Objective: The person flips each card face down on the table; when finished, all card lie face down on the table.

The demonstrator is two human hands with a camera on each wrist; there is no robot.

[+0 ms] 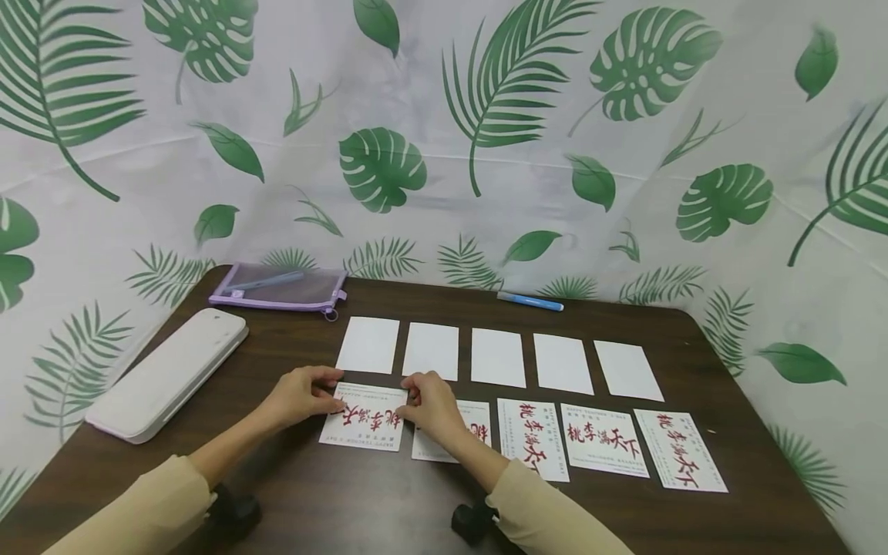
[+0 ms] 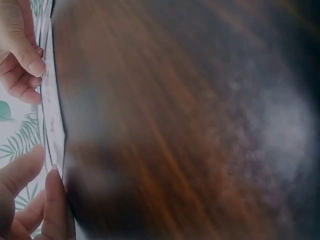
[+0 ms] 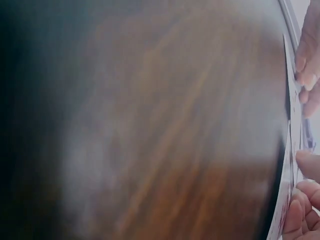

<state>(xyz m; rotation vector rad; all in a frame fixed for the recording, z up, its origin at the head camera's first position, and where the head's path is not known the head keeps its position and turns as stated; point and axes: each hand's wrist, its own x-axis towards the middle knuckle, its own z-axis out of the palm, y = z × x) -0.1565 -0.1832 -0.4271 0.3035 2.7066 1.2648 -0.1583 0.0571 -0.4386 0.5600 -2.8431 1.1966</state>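
In the head view both hands are at a white printed card (image 1: 365, 432) with red Chinese characters, the leftmost of the lower row. My left hand (image 1: 298, 399) holds its left edge with thumb and forefinger. At the opposite edge my right hand (image 1: 435, 406) grips it with curled fingers. The card lies on or very near the tabletop. A second printed card (image 1: 433, 449) is partly hidden beneath the right hand and forearm. Both wrist views show the cards almost edge-on, with fingertips (image 2: 54, 180) at the card's edge.
More printed cards (image 1: 603, 439) lie to the right. Several blank white cards (image 1: 497, 357) form a row behind. A white case (image 1: 169, 370) and a purple-edged mesh pouch (image 1: 284, 289) sit at the left; a blue marker (image 1: 530, 301) lies near the back edge of the dark table (image 1: 347, 509).
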